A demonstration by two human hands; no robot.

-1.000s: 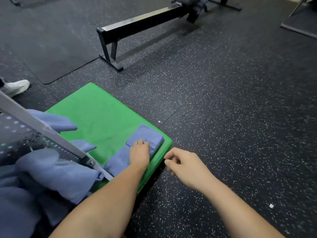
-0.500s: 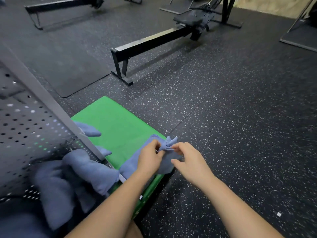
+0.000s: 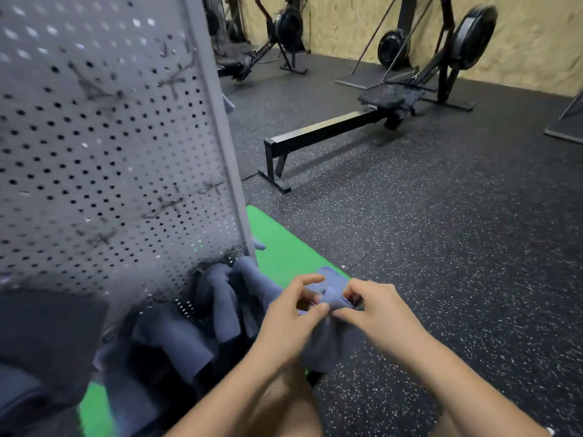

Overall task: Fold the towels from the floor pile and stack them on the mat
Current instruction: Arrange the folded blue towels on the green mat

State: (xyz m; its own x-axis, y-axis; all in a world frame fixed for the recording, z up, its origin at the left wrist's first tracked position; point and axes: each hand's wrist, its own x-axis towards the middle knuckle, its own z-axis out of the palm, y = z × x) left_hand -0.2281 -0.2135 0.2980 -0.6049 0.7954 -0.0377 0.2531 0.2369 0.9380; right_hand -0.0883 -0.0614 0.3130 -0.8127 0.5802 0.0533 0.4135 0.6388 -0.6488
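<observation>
A blue-grey towel is lifted at the near right corner of the green mat. My left hand pinches its upper edge between thumb and fingers. My right hand pinches the same edge just to the right, the two hands nearly touching. The rest of the towel hangs down between my wrists. A heap of more blue-grey towels lies to the left, partly behind a perforated panel.
A tall grey perforated metal panel fills the left side and hides most of the mat. A black rowing machine stands on the speckled rubber floor beyond the mat. More gym machines line the far wooden wall.
Both hands have picked the towel up off the mat's corner and brought it nearer to me. The view has tilted up, so the panel and far wall now show.
</observation>
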